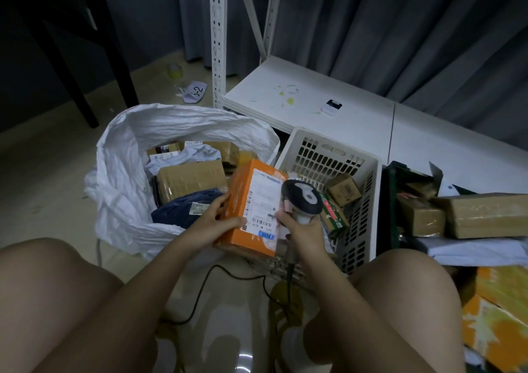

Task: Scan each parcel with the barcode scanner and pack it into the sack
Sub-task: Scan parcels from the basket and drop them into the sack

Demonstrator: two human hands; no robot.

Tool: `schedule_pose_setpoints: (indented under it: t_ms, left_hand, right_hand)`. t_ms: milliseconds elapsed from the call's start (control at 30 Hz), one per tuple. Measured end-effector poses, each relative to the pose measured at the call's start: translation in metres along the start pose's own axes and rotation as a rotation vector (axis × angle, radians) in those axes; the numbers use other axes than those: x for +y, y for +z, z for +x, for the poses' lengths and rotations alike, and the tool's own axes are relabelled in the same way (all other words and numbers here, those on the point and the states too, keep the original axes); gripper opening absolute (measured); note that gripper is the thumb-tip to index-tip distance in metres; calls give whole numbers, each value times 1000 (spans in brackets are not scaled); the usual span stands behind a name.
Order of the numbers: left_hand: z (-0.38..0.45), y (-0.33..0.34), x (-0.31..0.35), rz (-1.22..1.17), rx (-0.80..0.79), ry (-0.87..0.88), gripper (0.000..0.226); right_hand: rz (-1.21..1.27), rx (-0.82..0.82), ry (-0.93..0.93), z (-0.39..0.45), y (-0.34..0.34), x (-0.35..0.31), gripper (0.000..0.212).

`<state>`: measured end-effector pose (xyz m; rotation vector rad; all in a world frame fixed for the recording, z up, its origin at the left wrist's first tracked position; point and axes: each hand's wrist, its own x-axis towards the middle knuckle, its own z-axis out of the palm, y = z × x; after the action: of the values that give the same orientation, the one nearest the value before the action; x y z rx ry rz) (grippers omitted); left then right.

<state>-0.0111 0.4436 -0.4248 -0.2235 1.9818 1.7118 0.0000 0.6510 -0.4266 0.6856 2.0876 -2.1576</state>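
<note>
Here the left hand grips the orange parcel by its left edge, label up, between the white sack on the left and the white basket on the right. The right hand curls round the barcode scanner handle, its head just beside the label. Parcels already lie in the sack.

Sack crinkled white woven plastic; basket matt plastic; orange parcel smooth card.
</note>
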Motion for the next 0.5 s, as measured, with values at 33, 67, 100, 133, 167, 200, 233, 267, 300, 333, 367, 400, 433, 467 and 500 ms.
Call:
schedule_pose_setpoints:
  t_ms: [33, 67, 100, 133, 167, 200, 233, 267, 300, 333, 367, 400, 433, 467, 500]
  left_hand:
    - [0, -2, 1, 22, -22, -8, 84]
    - [0, -4, 2, 51, -48, -17, 83]
    - [-1, -5, 4, 79, -80, -20, 83]
    - [-1, -5, 7, 121, -113, -20, 82]
    - [0, -5, 11, 167, -150, -23, 79]
    - [1, -5, 16, 223, -189, -31, 76]
    - [2, -6, 20, 280, -226, -31, 75]
    - [3, -6, 24, 335, -258, -33, 79]
    - [5, -6, 26, 371, -277, -39, 82]
    - [8, -7, 27, 388, -280, -45, 81]
    - [10, -7, 28, 382, -272, -44, 73]
    - [11, -8, 28, 359, -244, -45, 64]
    - [13, -9, 28, 324, -190, -34, 57]
    - [14, -9, 27, 297, -106, -17, 54]
    - [15, -8, 25, 278, -11, 14, 56]
  right_hand:
    - [-5, 32, -34, 0, -1, -5, 25]
    - [-32, 66, -80, 2, -2, -9, 28]
    - [-63, 78, -135, 4, -5, -14, 35]
    - [-101, 68, -185, 6, -8, -18, 42]
    - [-154, 37, -214, 9, -10, -22, 47]
    - [-214, -5, -214, 11, -12, -25, 49]
    - [-271, -46, -197, 13, -12, -26, 50]
    - [-310, -84, -171, 15, -12, -26, 53]
    - [-335, -105, -142, 18, -11, -24, 56]
    - [-344, -111, -130, 20, -10, -22, 57]
    - [-351, -99, -129, 22, -9, -21, 57]
    - [-346, -78, -126, 24, -7, -20, 55]
    - [-341, -49, -117, 26, -6, -19, 54]
    - [-337, -12, -104, 29, -4, -17, 55]
    - [-345, 25, -95, 31, -1, -16, 57]
